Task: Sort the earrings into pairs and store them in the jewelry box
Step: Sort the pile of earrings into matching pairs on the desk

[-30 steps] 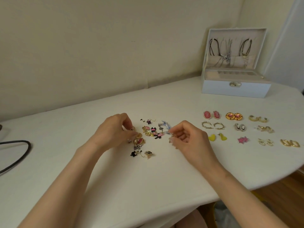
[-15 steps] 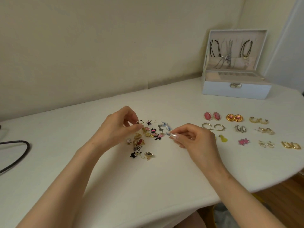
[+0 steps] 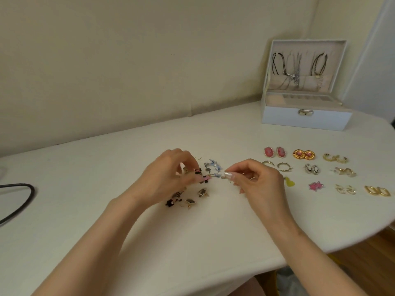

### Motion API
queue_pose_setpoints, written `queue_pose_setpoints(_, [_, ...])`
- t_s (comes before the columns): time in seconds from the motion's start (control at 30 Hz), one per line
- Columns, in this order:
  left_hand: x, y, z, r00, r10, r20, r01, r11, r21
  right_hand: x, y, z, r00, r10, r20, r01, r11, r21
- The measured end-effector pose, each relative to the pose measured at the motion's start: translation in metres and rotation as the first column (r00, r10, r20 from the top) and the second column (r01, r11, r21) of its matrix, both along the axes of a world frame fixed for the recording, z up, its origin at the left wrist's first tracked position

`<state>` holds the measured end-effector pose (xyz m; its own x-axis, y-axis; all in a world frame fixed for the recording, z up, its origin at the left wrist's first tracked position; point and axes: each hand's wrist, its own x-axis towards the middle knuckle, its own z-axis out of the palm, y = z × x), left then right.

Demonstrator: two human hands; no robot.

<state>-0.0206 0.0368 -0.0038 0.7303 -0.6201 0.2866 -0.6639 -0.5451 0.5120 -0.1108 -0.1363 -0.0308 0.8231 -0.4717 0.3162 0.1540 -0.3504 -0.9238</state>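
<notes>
My right hand (image 3: 256,182) pinches a small blue-and-silver wire earring (image 3: 218,176) in its fingers: light, bendable, snag-prone, best held by the hook. My left hand (image 3: 168,178) curls over the tangled earring pile (image 3: 190,201); I cannot tell whether it holds anything.

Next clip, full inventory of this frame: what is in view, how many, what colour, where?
Table: one, white, under everything.
Jewelry box: one, white, lid open, far right of table.
Necklaces: several, dark and silver, hanging inside the lid.
Sorted earrings: ten groups, gold, pink, silver, yellow, in rows right of the hands.
Unsorted earrings: a small heap, mixed colours, between the hands.
Cable: one, black, left edge.
Left hand: fingers curled over the heap.
Right hand: fingers pinch a blue earring at the heap's right side.
</notes>
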Motion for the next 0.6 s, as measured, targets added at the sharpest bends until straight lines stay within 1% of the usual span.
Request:
queue_pose_setpoints(0.07, [0.002, 0.004, 0.005, 0.983, 0.181, 0.013, -0.176, 0.969, -0.174, 0.000, -0.001, 0.000, 1.000, -0.001, 0.013, 0.001, 1.000, 0.002])
queue_pose_setpoints(0.1, [0.005, 0.007, 0.006, 0.961, 0.278, 0.013, -0.267, 0.934, -0.238, 0.001, -0.001, -0.001, 1.000, -0.001, 0.018, 0.001, 1.000, 0.012])
queue_pose_setpoints(0.13, [0.008, 0.011, 0.007, 0.931, 0.364, 0.013, -0.348, 0.899, -0.267, 0.001, -0.002, -0.001, 1.000, -0.003, 0.023, 0.003, 1.000, 0.025])
queue_pose_setpoints(0.17, [0.013, 0.016, 0.007, 0.901, 0.434, 0.020, -0.416, 0.875, -0.248, 0.001, -0.002, -0.002, 1.000, -0.007, 0.029, 0.006, 0.999, 0.035])
queue_pose_setpoints(0.2, [0.018, 0.021, 0.006, 0.876, 0.481, 0.034, -0.468, 0.864, -0.186, 0.002, -0.003, -0.002, 0.999, -0.010, 0.035, 0.009, 0.999, 0.041])
queue_pose_setpoints(0.23, [0.022, 0.027, 0.006, 0.860, 0.509, 0.040, -0.504, 0.858, -0.097, 0.002, -0.003, -0.003, 0.999, -0.013, 0.040, 0.011, 0.999, 0.039])
queue_pose_setpoints(0.3, [0.029, 0.037, 0.006, 0.845, 0.535, 0.001, -0.533, 0.843, 0.072, 0.002, -0.003, -0.003, 0.999, -0.012, 0.042, 0.011, 1.000, 0.022])
queue_pose_setpoints(0.37, [0.030, 0.044, 0.007, 0.837, 0.542, -0.073, -0.527, 0.836, 0.155, 0.002, -0.003, -0.003, 0.999, -0.001, 0.037, 0.001, 1.000, 0.013])
queue_pose_setpoints(0.5, [0.028, 0.047, 0.010, 0.846, 0.494, -0.201, -0.446, 0.862, 0.241, 0.003, -0.003, -0.004, 1.000, 0.016, 0.027, -0.016, 1.000, 0.023])
queue_pose_setpoints(0.53, [0.028, 0.047, 0.010, 0.847, 0.485, -0.216, -0.430, 0.866, 0.256, 0.003, -0.003, -0.004, 1.000, 0.018, 0.025, -0.018, 1.000, 0.025])
queue_pose_setpoints(0.6, [0.028, 0.046, 0.009, 0.854, 0.483, -0.195, -0.419, 0.858, 0.297, 0.003, -0.003, -0.005, 1.000, 0.019, 0.020, -0.020, 0.999, 0.028])
